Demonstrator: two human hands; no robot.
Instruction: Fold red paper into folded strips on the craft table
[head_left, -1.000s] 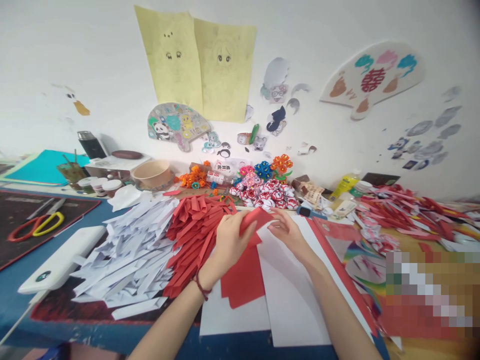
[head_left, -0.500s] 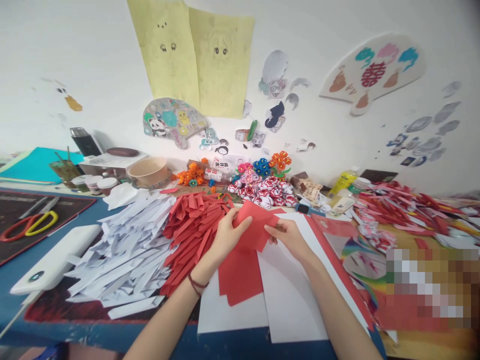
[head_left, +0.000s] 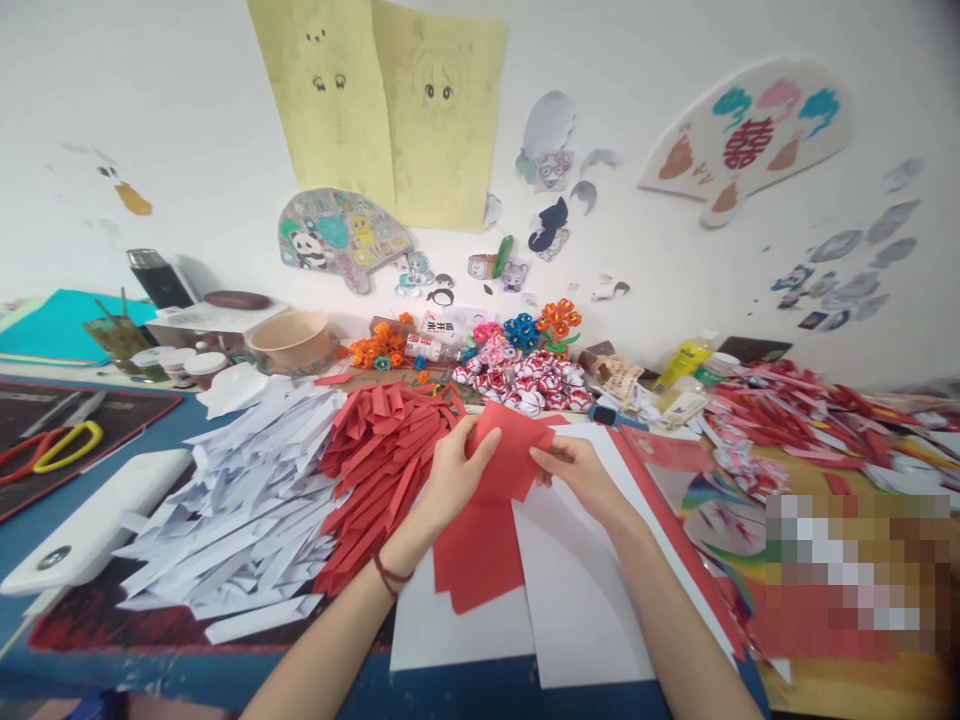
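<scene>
A piece of red paper [head_left: 510, 455] is held up between my two hands. My left hand [head_left: 459, 465] grips its left edge, thumb in front. At its right edge, the fingers of my right hand [head_left: 568, 467] pinch the paper. Below it lie more red sheets [head_left: 480, 560] on top of white sheets [head_left: 589, 600]. Left of my left hand is a pile of folded red strips [head_left: 382, 440], beside a larger pile of folded white strips [head_left: 240, 500].
A white power bank [head_left: 97, 520] and scissors [head_left: 67, 447] lie at the left. Behind the strips stand a round tub [head_left: 291, 342] and paper flowers [head_left: 525, 380]. More red strips [head_left: 810, 415] cover the right side. A smart watch [head_left: 606, 415] lies behind my right hand.
The view has shifted slightly, so the objects at the left sit a little further left. Both hands keep hold of the red paper in nearly the same pose.
</scene>
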